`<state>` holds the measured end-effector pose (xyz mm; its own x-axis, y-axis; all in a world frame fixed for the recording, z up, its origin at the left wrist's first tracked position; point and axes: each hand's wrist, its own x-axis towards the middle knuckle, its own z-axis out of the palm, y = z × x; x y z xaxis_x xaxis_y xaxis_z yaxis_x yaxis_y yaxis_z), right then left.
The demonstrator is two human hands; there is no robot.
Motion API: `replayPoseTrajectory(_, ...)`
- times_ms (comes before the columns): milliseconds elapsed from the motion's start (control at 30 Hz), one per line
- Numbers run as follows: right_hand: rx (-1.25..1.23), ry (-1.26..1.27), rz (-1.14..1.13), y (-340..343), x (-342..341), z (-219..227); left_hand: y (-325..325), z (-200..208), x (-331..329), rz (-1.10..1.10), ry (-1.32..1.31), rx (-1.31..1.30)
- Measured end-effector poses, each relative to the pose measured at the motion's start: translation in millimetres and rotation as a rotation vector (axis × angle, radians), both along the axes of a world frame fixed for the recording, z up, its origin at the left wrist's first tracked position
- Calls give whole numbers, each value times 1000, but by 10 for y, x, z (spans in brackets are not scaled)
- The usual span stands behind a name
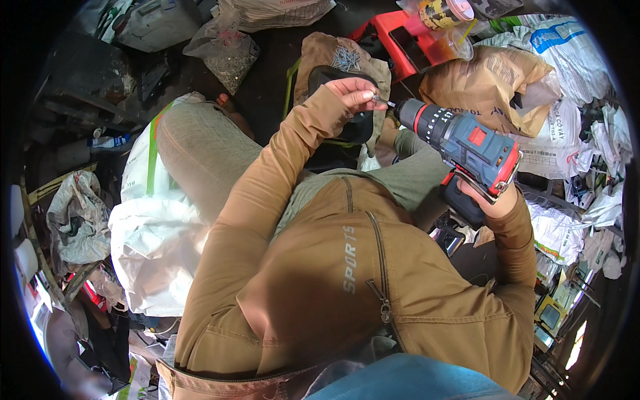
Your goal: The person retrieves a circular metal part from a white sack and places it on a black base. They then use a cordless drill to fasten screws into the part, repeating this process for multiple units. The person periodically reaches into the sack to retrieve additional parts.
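My right hand (492, 199) is wrapped round the grip of a cordless drill (470, 143), blue-grey and black with red parts. The drill points left, toward my other hand. Thumb and fingers of my left hand (352, 92) pinch a small metal piece (377, 99) at the tip of the drill's bit; it looks like a screw, but its exact kind is too small to make out. Just beyond that hand, a pile of silvery screws (345, 59) lies on a brown sack (319, 48). A black surface (327, 75) shows partly under my left hand.
A red plastic stool (393, 50) at the far right bears drink cups (448, 13). Brown paper sacks (490, 83) and white sacks (567, 53) crowd the right. A clear bag of small metal parts (232, 63) lies far left; a white sack (157, 247) stands by my left leg.
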<state>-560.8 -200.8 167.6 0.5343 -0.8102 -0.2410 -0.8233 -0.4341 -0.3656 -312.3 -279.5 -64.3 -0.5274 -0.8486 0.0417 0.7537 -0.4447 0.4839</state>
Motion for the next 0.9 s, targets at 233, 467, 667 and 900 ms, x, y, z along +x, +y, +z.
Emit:
replayPoseTrajectory(233, -55, 37, 58, -24, 48, 16, 36, 33, 21, 86, -92, -73)
replayPoseTrajectory(467, 50, -58, -70, -222, -17, -203, -385, -310, 299, 508, -551, 163)
replayPoseTrajectory(667, 424, -116, -284, -540, 205, -529, -196, -809, 274, -306, -2004, -700)
replayPoseTrajectory(900, 303, -11, -146, -658, 381, -831, -141, -1125, -29, 121, -1661, -865)
